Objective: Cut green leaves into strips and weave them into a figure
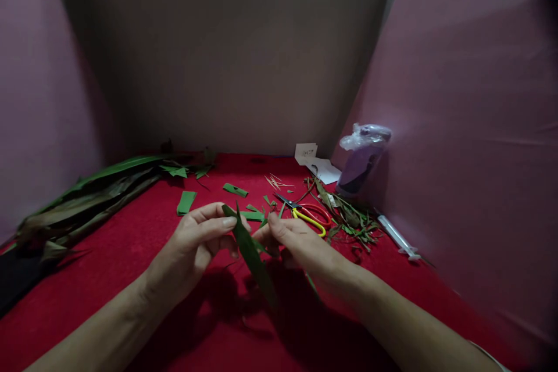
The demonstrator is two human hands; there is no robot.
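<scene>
My left hand (198,238) and my right hand (288,238) meet over a red cloth (131,279), both pinching a long dark green leaf strip (253,258). The left thumb and fingers close on its upper end. The right fingers close on it from the other side. The strip hangs down toward me between the wrists. Its lower end fades into shadow.
A pile of long leaves (87,197) lies at the left. Cut green pieces (186,202) are scattered ahead. Scissors with yellow and red handles (307,215) lie right of my hands, beside leaf scraps (353,218), a syringe (396,237), white paper (316,163) and a wrapped purple object (361,157).
</scene>
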